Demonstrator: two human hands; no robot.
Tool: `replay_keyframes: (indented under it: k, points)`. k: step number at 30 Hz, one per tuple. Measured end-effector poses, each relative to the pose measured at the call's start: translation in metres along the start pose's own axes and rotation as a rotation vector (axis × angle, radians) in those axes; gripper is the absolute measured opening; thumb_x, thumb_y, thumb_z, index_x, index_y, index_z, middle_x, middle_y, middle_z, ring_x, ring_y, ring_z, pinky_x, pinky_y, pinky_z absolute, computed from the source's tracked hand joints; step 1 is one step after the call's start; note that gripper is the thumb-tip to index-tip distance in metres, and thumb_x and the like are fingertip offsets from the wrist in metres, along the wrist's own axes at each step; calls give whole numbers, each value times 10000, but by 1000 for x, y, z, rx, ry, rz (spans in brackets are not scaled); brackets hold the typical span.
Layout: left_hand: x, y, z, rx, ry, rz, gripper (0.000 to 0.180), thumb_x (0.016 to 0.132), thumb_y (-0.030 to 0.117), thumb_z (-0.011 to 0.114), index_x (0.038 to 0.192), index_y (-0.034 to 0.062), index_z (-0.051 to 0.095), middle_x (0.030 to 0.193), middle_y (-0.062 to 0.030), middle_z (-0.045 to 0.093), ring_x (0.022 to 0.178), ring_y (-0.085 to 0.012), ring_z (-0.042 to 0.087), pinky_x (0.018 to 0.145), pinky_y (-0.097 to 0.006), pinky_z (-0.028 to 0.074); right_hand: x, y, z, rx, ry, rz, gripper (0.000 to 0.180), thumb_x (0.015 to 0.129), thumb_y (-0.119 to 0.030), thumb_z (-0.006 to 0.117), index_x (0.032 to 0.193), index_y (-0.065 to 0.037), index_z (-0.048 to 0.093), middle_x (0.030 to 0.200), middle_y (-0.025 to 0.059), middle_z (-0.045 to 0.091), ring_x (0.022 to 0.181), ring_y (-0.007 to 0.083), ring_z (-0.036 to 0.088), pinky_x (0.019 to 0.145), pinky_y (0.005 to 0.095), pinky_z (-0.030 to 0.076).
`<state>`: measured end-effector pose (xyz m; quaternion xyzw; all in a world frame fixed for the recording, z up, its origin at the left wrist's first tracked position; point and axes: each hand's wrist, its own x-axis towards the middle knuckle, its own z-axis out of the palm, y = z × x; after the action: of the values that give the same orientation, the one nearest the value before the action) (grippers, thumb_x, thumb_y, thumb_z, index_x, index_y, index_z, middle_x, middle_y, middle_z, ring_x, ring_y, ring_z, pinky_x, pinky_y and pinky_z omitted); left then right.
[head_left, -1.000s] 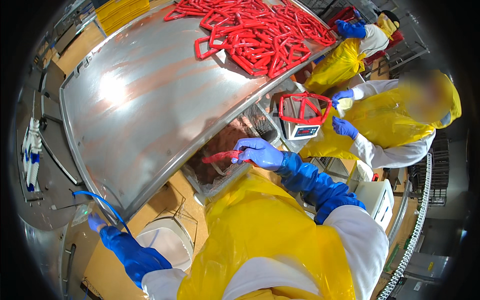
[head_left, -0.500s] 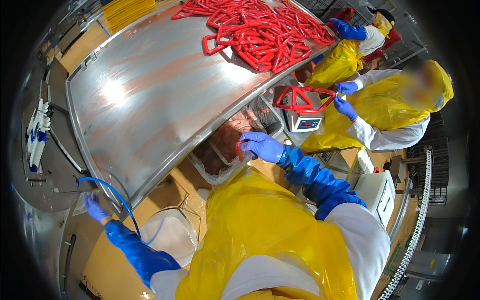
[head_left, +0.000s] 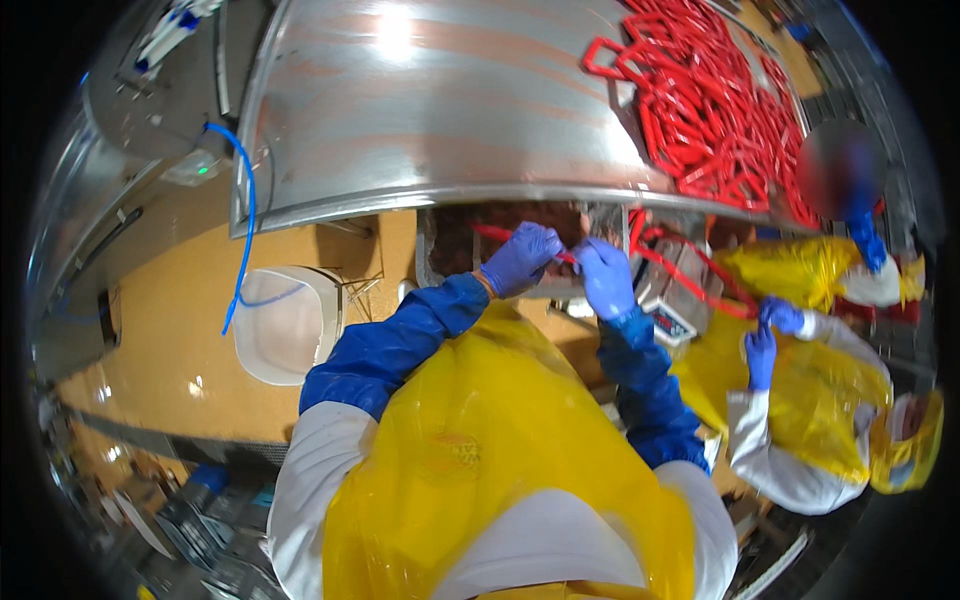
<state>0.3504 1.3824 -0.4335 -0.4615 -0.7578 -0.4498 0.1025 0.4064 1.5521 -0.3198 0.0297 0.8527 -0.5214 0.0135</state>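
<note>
In front of my apron, both gloved hands are close together over a bin of reddish meat [head_left: 428, 262]. My left hand [head_left: 522, 260] is closed round a red-cased sausage [head_left: 490, 232], whose one end sticks out to its left. Just to the right, my right hand [head_left: 607, 277] is pinched on the same red casing, a short piece of which shows between the two hands. The fingertips of both hands are partly hidden. On the steel table [head_left: 450, 120] beyond lies a large heap of red sausage links [head_left: 700, 110], toward the right.
A co-worker in a yellow apron [head_left: 800, 400] at right handles a string of red links over a scale [head_left: 668, 322]. Another person stands farther back. A white tub [head_left: 285, 325] is on the floor at left, beside a hanging blue hose [head_left: 247, 220].
My left hand has come from far left to the bin and now grips the red sausage beside my right hand. The view has turned, so the table appears straighter and the heap farther right.
</note>
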Motion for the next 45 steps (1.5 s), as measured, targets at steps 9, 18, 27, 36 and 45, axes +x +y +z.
replay_keyframes:
  k: [9, 18, 27, 36, 45]
  points:
    - [-39, -88, 70, 370, -411, -725, 320, 894, 132, 514, 1199, 81, 598, 1216, -139, 609, 1121, -313, 572, 938, -477, 431, 12, -11, -115, 701, 171, 85, 176, 935, -129, 487, 796, -66, 574, 738, -12, 498, 661, 69, 499, 612, 239, 405]
    - [-20, 87, -15, -290, 623, -367, 599, 924, 224, 662, 1432, 28, 413, 1441, -163, 458, 1331, -246, 446, 1124, -390, 335, 40, -60, 24, -428, -571, -1080, 135, 758, -185, 752, 864, -106, 727, 1016, 143, 660, 959, 368, 598, 851, 445, 471]
    - [-289, 287, -24, -94, 1550, -1371, 548, 972, 580, 472, 1132, 75, 615, 852, -37, 577, 734, -139, 545, 602, -320, 526, 62, 52, 138, -319, -1334, -606, 228, 938, -214, 633, 1063, -25, 653, 973, 152, 671, 907, 302, 643, 839, 386, 503]
    - [-458, 690, 19, 1396, 1809, -2244, 589, 926, 545, 532, 1230, 48, 619, 1193, -198, 645, 1072, -352, 626, 874, -436, 509, 120, 135, 149, -798, -1579, -589, 266, 933, -238, 610, 1031, -2, 684, 948, 99, 698, 902, 194, 633, 845, 342, 491]
    - [-517, 381, 68, 144, 844, -2417, 679, 812, 620, 649, 1089, 1, 694, 1223, -239, 636, 1116, -392, 610, 1000, -461, 451, 109, 167, 110, -723, -1280, -440, 317, 924, -303, 620, 1068, -28, 685, 1012, 173, 701, 976, 321, 670, 875, 392, 506]
